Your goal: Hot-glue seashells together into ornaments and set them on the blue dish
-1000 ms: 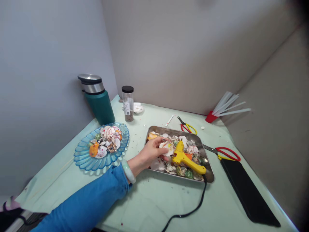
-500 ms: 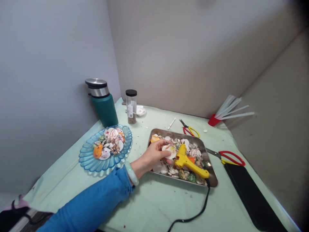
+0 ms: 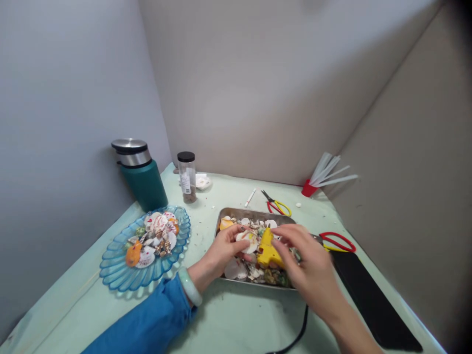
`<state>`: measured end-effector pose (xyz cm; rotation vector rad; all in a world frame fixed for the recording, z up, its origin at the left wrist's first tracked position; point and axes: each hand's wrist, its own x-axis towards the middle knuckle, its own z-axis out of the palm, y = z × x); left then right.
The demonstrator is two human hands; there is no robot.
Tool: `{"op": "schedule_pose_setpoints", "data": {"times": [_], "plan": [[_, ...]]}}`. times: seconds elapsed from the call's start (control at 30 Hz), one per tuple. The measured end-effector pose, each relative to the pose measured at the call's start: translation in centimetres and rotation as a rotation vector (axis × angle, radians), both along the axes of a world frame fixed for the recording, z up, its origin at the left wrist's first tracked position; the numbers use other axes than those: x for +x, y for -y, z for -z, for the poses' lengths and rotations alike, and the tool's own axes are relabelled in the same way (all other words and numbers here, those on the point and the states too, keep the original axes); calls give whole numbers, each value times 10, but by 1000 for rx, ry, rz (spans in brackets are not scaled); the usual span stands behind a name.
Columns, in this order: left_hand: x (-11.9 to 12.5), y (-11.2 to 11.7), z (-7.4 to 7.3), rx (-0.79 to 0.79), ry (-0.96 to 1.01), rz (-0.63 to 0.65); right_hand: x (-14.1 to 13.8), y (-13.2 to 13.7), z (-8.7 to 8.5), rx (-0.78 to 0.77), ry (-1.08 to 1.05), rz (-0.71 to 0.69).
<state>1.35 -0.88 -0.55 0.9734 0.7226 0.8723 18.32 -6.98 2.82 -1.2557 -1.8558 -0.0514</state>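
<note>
Between the thumb and fingers of my left hand (image 3: 224,248) is a white scallop shell (image 3: 248,242) with yellow and red marks, held over the metal tray (image 3: 221,218). The yellow glue gun (image 3: 268,251) lies across the shells in that tray, its nozzle pointing away. My right hand (image 3: 309,258), a little blurred, is over the gun's right side with thumb and fingers apart, the fingertips close beside its body. It covers the gun's handle and the tray's right end; whether it touches the gun, I cannot tell.
On the left, a blue glass plate (image 3: 110,275) bears a heap of shells near a teal bottle (image 3: 145,187) and a clear jar (image 3: 187,179). Small scissors (image 3: 277,206), larger scissors (image 3: 337,242), a red cup (image 3: 308,188) of glue sticks and a black slab (image 3: 376,300) are behind and right.
My right hand has come into view from the lower right and reached over the glue gun. My left hand still holds the shell. The view has shifted slightly.
</note>
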Motion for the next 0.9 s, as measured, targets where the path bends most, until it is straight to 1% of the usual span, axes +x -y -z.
{"op": "schedule_pose_setpoints", "data": {"times": [0.17, 0.27, 0.37, 0.47, 0.6, 0.77, 0.9], "plan": [[1, -1, 0, 29, -16, 30, -11, -15, 22, -142, -88, -49], [0, -1, 1, 27, -37, 51, -14, -18, 34, -154, -148, -53], [0, -1, 1, 11, -46, 73, -14, -18, 41, -164, -183, -41], [1, -1, 0, -28, -47, 72, -12, -16, 42, -178, -202, -75], [3, -4, 0, -54, -54, 36, -11, -15, 39, -220, -245, -136], [4, -6, -1, -110, -50, 23, -11, -17, 36, -319, -353, -105], [4, -4, -3, -102, -65, 24, -12, -17, 36, -349, -374, -92]]}}
